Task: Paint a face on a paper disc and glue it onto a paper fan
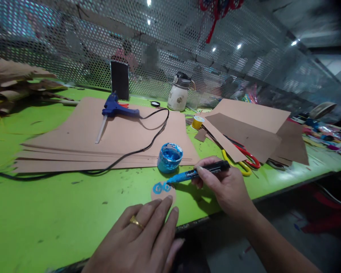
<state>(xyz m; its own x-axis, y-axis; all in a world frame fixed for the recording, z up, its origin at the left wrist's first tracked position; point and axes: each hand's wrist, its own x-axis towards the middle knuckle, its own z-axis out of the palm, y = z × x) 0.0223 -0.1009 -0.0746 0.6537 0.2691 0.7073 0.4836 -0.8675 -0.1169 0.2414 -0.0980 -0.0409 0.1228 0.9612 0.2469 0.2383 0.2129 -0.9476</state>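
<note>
My right hand (224, 185) pinches a black marker-like tool (200, 172) whose blue-coated tip touches a small round brown card disc (164, 192) on the green table (51, 212). Blue curled marks sit on the disc's far side. My left hand (139, 239), with a gold ring, lies flat with fingers stretched out, its fingertips pressing the disc's near edge. An open pot of blue paint (169, 157) stands just behind the disc.
A stack of brown card sheets (102, 144) carries a blue glue gun (116, 110) and its black cable. More card, red and yellow scissors (244, 161), a yellow spool (198, 122), a white flask (179, 94) and a perforated metal screen lie beyond.
</note>
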